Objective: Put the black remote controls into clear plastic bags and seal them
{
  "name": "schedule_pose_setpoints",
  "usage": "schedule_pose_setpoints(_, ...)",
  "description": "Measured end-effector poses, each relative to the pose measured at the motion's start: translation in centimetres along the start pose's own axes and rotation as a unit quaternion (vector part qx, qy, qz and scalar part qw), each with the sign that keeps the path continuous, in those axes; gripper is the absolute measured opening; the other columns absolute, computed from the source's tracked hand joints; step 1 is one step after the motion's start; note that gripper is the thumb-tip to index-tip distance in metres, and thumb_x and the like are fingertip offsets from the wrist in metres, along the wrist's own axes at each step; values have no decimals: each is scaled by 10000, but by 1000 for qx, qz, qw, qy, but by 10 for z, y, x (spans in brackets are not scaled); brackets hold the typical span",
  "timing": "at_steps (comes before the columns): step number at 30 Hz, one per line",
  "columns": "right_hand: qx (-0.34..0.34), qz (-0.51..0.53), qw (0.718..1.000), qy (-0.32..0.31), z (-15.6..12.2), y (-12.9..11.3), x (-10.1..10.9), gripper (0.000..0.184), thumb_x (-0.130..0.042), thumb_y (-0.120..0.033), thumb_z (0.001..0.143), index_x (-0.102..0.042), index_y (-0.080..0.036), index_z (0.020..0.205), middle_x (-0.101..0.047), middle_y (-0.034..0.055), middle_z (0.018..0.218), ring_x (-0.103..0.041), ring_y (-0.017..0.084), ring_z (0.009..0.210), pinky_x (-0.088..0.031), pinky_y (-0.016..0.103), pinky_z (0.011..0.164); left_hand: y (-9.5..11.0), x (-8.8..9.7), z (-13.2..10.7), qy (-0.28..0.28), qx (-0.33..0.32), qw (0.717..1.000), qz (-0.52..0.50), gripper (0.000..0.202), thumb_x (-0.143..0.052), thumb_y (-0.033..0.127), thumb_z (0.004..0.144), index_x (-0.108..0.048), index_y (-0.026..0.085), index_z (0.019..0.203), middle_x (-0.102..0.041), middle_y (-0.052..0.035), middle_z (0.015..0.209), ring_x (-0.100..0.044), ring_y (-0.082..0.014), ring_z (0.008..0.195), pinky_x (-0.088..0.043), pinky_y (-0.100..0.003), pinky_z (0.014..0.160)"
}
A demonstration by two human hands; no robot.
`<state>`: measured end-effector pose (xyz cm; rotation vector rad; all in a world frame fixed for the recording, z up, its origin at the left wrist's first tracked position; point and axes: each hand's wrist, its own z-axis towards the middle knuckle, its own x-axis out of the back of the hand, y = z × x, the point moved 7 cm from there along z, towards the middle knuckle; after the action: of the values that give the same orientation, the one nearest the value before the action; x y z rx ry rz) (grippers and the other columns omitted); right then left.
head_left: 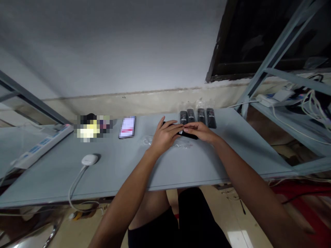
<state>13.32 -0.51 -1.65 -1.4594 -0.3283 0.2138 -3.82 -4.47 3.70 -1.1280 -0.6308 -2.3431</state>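
Hands (165,135) (200,132) hide most of a black remote (191,136).

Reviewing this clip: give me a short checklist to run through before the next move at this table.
1. Black remote in both hands, left hand and right hand: ok.
2. Four black remotes in clear plastic bags lying side by side at the far edge: ok.
3. Loose clear plastic wrap beside the left hand, away from the hand's path: not ok, it lies under the wrist area.
4. Held remote's buttons undamaged: cannot tell, hands hide them.
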Motion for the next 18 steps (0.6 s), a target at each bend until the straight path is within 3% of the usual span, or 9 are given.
schedule_pose_setpoints(2, -5, 24, 999, 42, 2, 2, 10, 466, -865, -542, 726, -778, -212, 1044, -806, 44, 957, -732, 207, 845, -562, 347, 815, -3, 11, 0, 58, 37, 998, 6, 291, -650, 324, 1006, -707, 311, 1291, -719, -57, 1327, -576, -279, 1336, -252, -640, 1272)
schedule_pose_setpoints(4, -1, 54, 994, 95, 4, 5, 23, 462, -878, -545, 708, -752, -216, 1006, -792, 29, 907, -720, 191, 794, -556, 325, 769, -7, 17, -1, 75, 51, 996, -21, 330, -713, 417, 962, -712, 282, 1263, -706, -83, 1315, -593, -288, 1304, -368, -581, 1222)
schedule_pose_setpoints(7, 25, 75, 986, 144, 6, 6, 38, 522, -868, -561, 708, -689, -245, 1083, -775, 20, 929, -727, 207, 841, -571, 336, 772, -10, 7, -4, -30, 25, 997, -70, 581, -842, 513, 828, -677, 261, 1324, -696, -96, 1330, -622, -298, 1267, -487, -495, 1121)
schedule_pose_setpoints(11, 40, 37, 988, 148, 10, 10, 42, 767, -837, -521, 740, -530, -323, 1415, -762, 43, 1096, -722, 243, 945, -594, 364, 764, -18, -15, -15, -179, 53, 979, -84, 733, -877, 529, 777, -630, 257, 1410, -700, -89, 1366, -674, -302, 1225, -529, -452, 1056)
schedule_pose_setpoints(14, 37, 12, 986, 160, 12, 16, 44, 953, -822, -446, 754, -357, -365, 1582, -728, 67, 1228, -708, 243, 937, -588, 339, 701, -18, -18, -18, -203, 73, 970, -109, 814, -879, 592, 739, -617, 262, 1435, -719, -92, 1343, -701, -301, 1192, -551, -423, 1007)
schedule_pose_setpoints(18, 36, -3, 980, 197, 14, 24, 51, 1224, -799, -404, 780, 26, -410, 1684, -636, 110, 1415, -706, 248, 935, -599, 346, 664, -15, -15, -19, -216, 63, 967, -121, 884, -916, 593, 673, -611, 286, 1444, -724, -90, 1335, -719, -310, 1147, -564, -419, 958)
